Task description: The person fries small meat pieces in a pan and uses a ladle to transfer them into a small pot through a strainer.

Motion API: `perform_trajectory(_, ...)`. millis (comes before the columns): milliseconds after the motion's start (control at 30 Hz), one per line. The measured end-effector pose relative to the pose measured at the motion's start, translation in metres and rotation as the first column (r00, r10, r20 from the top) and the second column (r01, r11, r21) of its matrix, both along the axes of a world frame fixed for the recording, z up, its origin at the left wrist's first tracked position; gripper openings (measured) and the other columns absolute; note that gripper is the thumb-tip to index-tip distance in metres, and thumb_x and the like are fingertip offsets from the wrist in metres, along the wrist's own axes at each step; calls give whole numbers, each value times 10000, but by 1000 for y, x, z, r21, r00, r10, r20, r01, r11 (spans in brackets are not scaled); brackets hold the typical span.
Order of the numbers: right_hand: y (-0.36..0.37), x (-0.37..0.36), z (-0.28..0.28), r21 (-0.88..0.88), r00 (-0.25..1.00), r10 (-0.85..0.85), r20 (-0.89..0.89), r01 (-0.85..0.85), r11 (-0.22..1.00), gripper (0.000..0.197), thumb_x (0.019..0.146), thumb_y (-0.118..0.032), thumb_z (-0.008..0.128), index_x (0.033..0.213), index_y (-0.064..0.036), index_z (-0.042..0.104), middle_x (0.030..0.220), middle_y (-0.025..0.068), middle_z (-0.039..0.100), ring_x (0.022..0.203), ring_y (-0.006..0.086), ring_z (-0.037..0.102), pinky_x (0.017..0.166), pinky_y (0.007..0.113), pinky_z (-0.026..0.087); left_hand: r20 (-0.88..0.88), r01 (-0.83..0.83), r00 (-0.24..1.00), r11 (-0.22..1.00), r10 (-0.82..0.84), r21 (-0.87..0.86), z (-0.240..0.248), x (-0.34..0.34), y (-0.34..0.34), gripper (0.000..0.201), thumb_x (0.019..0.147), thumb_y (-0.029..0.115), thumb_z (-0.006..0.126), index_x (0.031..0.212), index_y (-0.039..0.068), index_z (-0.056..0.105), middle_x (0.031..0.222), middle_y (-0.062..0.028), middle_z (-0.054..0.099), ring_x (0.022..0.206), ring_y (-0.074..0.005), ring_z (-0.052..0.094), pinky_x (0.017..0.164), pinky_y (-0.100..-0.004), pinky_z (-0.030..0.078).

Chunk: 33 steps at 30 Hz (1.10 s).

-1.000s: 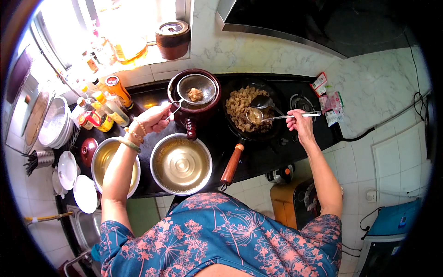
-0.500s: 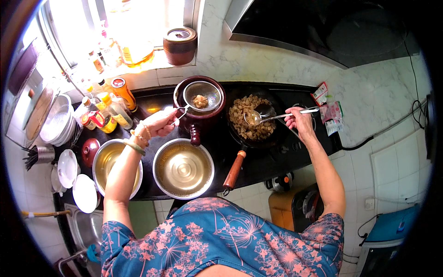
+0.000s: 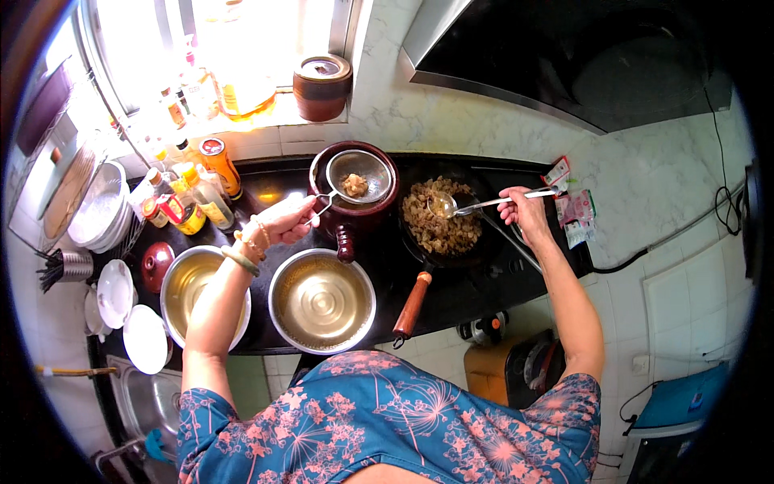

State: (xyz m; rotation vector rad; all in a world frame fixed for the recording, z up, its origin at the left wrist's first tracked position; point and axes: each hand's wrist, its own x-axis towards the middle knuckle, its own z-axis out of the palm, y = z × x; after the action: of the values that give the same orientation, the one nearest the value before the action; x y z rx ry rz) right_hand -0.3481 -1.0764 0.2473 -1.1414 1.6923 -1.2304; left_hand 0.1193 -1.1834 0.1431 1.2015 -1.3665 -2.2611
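Observation:
My left hand is closed on the wire handle of a round mesh strainer, which is over the mouth of a dark brown clay pot. A small clump of light brown food lies in the strainer. My right hand grips the long handle of a metal ladle. The ladle's bowl is down among browned, crumbly food pieces in a black wok with a wooden handle. What the ladle's bowl holds is hard to make out.
Two metal basins stand at the counter's front edge, one partly under my left forearm. Several sauce bottles crowd the back left, near white bowls. Opened packets lie right of the wok. A range hood hangs above.
The whole view has shifted slightly. The ladle's bowl has moved a little toward the back of the wok, over the food. The strainer stays over the clay pot.

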Motion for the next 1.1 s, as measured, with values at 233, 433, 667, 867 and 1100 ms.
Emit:
perform_trajectory(233, -7, 7, 21, -8, 1000, 9, -10, -9, 1000, 242, 920, -165, 474, 956, 33, 609, 717, 103, 630, 539, 121, 584, 452, 228, 464, -10, 3, 1000, 1000, -3, 14, -5, 4, -2, 481, 980, 541, 368, 833, 132, 574, 500, 72, 358, 391, -38, 258, 353, -199, 185)
perform_trajectory(433, -23, 28, 56, -51, 997, 42, -59, -45, 998, 254, 914, -165, 473, 973, 39, 611, 732, 107, 634, 554, 121, 585, 464, 232, 466, -24, -19, 1000, 1000, 18, -25, -7, 2, 0, 482, 982, 536, 370, 837, 118, 561, 498, 72, 335, 385, -41, 235, 351, -211, 162)
perform_trajectory(667, -65, 90, 57, -85, 983, 177, -43, -180, 980, 225, 919, -144, 477, 944, 29, 620, 728, 104, 635, 548, 118, 585, 455, 221, 474, -45, -17, 999, 999, 15, -38, -3, 0, 1, 483, 981, 526, 389, 832, 106, 575, 506, 68, 344, 396, -44, 252, 368, -213, 184)
perform_trajectory(867, -53, 172, 5, -258, 716, 286, -637, -548, 796, 151, 913, -64, 493, 962, 15, 613, 792, 127, 621, 702, 217, 616, 631, 340, 533, -31, -28, 999, 1000, 27, -4, -6, 5, 0, 488, 981, 532, 377, 827, 112, 571, 499, 65, 351, 388, -44, 259, 360, -207, 193)
perform_trajectory(1100, -8, 154, -22, -413, 558, 67, -827, -684, 602, 203, 831, 25, 587, 1032, -6, 588, 931, 153, 603, 802, 308, 607, 717, 372, 521, -34, -22, 999, 999, 21, -23, -2, 0, 1, 480, 985, 525, 373, 835, 113, 569, 501, 67, 342, 388, -44, 238, 359, -212, 174)
